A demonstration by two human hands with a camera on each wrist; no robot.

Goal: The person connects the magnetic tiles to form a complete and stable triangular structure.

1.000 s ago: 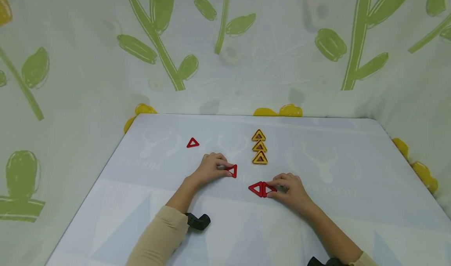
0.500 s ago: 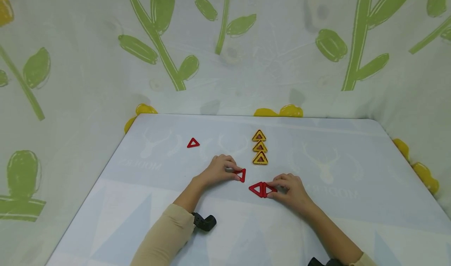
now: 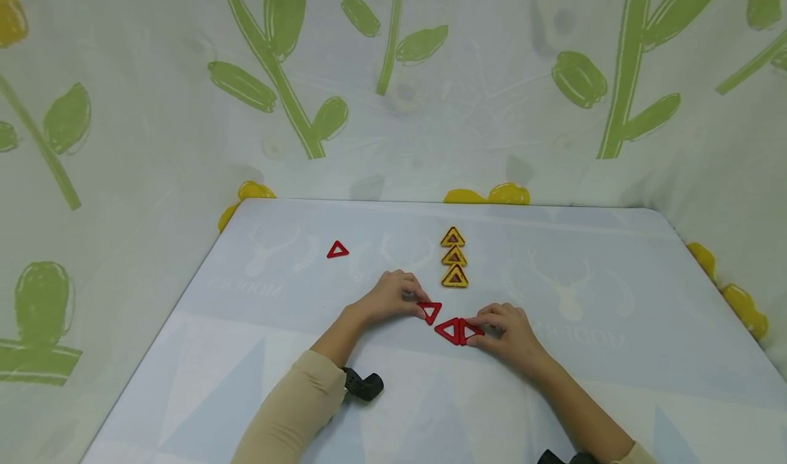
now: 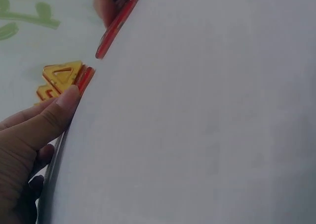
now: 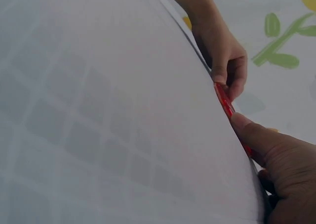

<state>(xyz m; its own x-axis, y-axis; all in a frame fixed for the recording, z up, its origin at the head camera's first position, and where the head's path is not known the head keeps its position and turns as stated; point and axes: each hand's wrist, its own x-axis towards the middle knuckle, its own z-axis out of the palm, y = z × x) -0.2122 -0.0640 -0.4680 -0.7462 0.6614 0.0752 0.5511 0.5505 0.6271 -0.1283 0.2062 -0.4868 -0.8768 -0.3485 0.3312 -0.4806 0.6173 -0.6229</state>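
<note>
My left hand (image 3: 393,296) pinches a red hollow triangle tile (image 3: 432,305) by one corner, with another corner pointing toward me. Just right of it lie two red triangle tiles joined edge to edge. The left one (image 3: 456,331) points left; my right hand (image 3: 507,334) holds the right one (image 3: 462,331) between thumb and fingers. In the left wrist view, a small gap separates my tile (image 4: 85,79) from the joined red tiles (image 4: 117,28). From the right wrist, the red tiles (image 5: 223,98) appear edge-on, low over the white tabletop.
Farther back, three yellow triangle tiles (image 3: 455,276) stand in a column, each touching its neighbour. A loose red triangle tile (image 3: 338,255) lies at the back left. The patterned tabletop (image 3: 584,245) ends at a flower-print curtain (image 3: 467,122).
My left hand has moved right and slightly toward me, bringing its red triangle tile close to the joined pair. That tile has turned, one corner now toward me. My right hand stays put.
</note>
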